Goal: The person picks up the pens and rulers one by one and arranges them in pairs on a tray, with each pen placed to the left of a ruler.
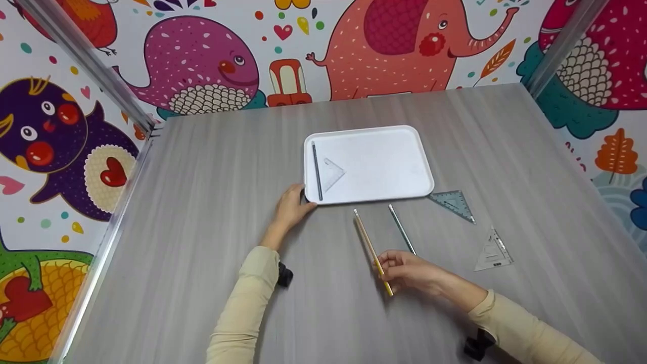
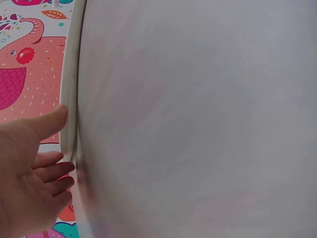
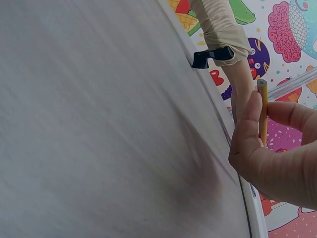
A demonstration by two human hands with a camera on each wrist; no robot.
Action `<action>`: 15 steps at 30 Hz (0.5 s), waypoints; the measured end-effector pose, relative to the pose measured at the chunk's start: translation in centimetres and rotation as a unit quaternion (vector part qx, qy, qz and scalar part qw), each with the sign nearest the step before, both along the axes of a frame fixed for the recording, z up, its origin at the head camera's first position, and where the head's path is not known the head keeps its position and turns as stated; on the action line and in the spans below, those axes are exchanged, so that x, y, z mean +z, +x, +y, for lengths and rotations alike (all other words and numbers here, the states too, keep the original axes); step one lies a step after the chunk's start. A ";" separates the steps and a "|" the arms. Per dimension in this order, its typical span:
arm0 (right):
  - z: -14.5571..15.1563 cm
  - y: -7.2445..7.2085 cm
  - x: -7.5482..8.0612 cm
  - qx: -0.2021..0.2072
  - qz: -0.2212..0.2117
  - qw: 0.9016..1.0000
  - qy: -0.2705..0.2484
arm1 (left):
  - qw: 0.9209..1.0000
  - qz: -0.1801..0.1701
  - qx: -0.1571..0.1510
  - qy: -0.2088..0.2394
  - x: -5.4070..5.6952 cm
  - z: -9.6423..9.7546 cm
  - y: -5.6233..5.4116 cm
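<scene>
My left hand [image 1: 291,208] holds the near left corner of a white tray [image 1: 374,197], its thumb [image 2: 53,124] against the rim in the left wrist view. In the tray lie a dark pencil [image 1: 317,172] and a clear set square [image 1: 332,174]. A yellow pencil [image 1: 371,247] is pinched between the thumb and fingers of my right hand [image 1: 412,273], tilted over the table with its far end towards the tray. Just beyond that hand lies a dark green pencil [image 1: 402,228], its near end hidden by the hand.
A bluish set square [image 1: 456,203] lies against the tray's near right corner. Closer to me on the right is another clear set square [image 1: 494,254]. The grey table [image 1: 212,202] is bordered by walls with printed cartoon animals [image 1: 202,55].
</scene>
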State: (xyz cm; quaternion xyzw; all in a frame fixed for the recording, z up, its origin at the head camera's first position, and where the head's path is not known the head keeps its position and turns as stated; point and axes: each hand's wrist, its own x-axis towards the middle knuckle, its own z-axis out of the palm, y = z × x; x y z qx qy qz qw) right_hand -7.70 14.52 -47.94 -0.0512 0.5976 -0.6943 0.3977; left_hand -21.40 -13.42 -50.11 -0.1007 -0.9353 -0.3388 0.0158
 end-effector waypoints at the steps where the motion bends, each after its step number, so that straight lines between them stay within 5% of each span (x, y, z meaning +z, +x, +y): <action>1: 0.0 0.0 0.0 0.001 -0.001 1.000 -0.001 | 1.000 0.000 0.000 0.000 0.0 0.0 0.0; 15: -0.3 -0.3 0.7 0.012 -0.034 0.999 -0.018 | 0.999 -0.026 0.013 -0.014 0.3 0.1 0.1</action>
